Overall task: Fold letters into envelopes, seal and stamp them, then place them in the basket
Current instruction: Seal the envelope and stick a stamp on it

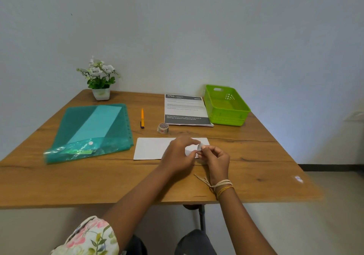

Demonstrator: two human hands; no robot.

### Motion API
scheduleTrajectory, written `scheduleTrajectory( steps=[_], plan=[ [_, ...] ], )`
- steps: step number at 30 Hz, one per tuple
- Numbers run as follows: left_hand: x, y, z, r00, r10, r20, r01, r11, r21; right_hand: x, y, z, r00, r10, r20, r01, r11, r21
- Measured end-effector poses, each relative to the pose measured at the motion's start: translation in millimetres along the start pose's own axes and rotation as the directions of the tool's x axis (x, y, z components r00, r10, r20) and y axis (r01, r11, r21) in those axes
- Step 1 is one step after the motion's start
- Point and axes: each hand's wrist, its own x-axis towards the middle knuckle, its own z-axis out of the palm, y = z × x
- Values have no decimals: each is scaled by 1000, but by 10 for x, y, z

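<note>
A white envelope (151, 148) lies flat on the wooden table (78, 180) in front of me. Over its right end my left hand (178, 156) and my right hand (213, 159) meet, fingertips pinching a small white piece (199, 146), probably a stamp or sticker; what it is stays unclear. A roll of stamps or tape (163, 128) stands just beyond the envelope. A stack of printed letters (186, 110) lies at the back, and a green plastic basket (226, 105) sits to its right.
A teal plastic document folder (90, 132) lies at the left. An orange pen (142, 118) rests between folder and letters. A potted white flower (100, 79) stands at the back left by the wall. The table's front edge is close to my arms.
</note>
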Motion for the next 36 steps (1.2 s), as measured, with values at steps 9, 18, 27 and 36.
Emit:
scheduleTrajectory(
  steps=[9,18,27,36],
  plan=[
    [-131,107,191,996,-75,-47,69,992,-110,-41,-30,-43,999,10,-50,-12,999,-40],
    [-106,110,187,975,-156,-158,125,974,-191,-7,-18,-58,1000,9,4,-9,999,-46],
    [-40,40,183,945,-307,-113,265,922,-283,37,65,-22,999,-39,7,40,991,-124],
    [-103,41,188,973,-207,-105,214,975,56,341,-47,-44,989,109,-100,-126,976,-178]
  ],
)
